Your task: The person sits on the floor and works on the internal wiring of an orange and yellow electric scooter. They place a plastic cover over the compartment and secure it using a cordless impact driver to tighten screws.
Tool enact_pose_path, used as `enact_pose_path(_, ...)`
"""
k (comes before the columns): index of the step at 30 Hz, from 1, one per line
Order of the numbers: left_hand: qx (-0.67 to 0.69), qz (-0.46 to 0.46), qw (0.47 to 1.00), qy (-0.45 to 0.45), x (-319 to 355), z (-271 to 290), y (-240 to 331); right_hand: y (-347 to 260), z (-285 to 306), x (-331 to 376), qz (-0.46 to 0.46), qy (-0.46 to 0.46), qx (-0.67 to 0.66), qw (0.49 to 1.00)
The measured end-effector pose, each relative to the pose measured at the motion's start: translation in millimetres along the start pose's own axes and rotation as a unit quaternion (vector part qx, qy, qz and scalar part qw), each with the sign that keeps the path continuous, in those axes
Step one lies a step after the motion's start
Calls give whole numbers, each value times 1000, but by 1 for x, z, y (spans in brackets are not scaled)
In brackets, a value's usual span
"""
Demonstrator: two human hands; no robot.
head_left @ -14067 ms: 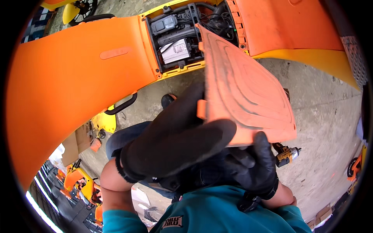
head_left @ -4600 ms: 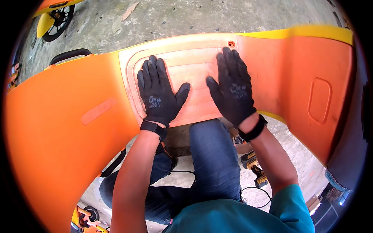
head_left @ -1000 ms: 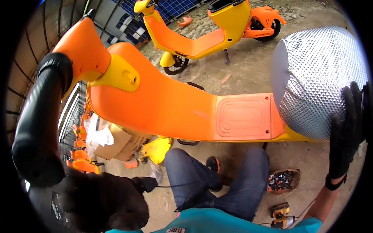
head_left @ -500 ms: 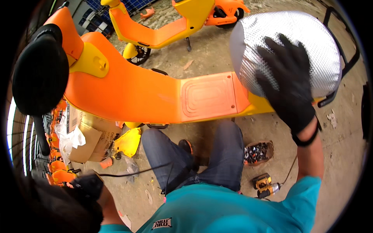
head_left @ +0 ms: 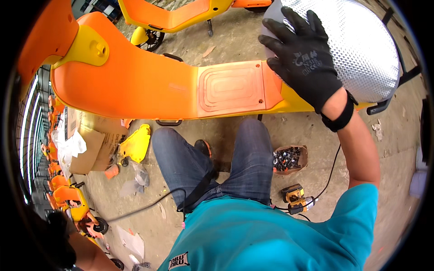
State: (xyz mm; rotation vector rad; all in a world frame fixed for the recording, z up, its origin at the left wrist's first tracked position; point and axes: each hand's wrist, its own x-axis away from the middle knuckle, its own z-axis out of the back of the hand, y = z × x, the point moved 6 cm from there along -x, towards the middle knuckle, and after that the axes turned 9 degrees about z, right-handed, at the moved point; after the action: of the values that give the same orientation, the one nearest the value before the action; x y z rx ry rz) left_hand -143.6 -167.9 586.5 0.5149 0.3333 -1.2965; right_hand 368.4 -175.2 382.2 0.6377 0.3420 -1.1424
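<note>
An orange and yellow scooter stretches across in front of me, with a flat ridged panel screwed down in its floorboard. Its seat, at the right, wears a silver quilted foil cover. My right hand, in a black knit glove, lies palm down on the left part of this cover, fingers spread, holding nothing. Low at the left, dark against the picture's rim, is my left hand; its fingers cannot be made out. A black strap crosses my lap.
A second scooter stands behind the first. On the floor are an open cardboard box, a yellow plastic part, a bag of small dark parts and a corded yellow power tool. More scooters line the left.
My right hand has slid leftward over the foil cover toward its left edge. My left hand has moved lower and farther left. The view has shifted, and the round black mirror has left it.
</note>
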Motion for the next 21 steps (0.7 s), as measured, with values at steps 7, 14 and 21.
enact_pose_path(7,7,22,999,-23,37,14,-3,-2,1,-3,-3,-4,-21,1000)
enact_pose_path(14,10,39,998,-54,64,30,13,-11,3,-13,-7,-45,18,999)
enact_pose_path(21,31,66,992,-102,49,72,40,-7,18,-17,-46,-42,-20,998)
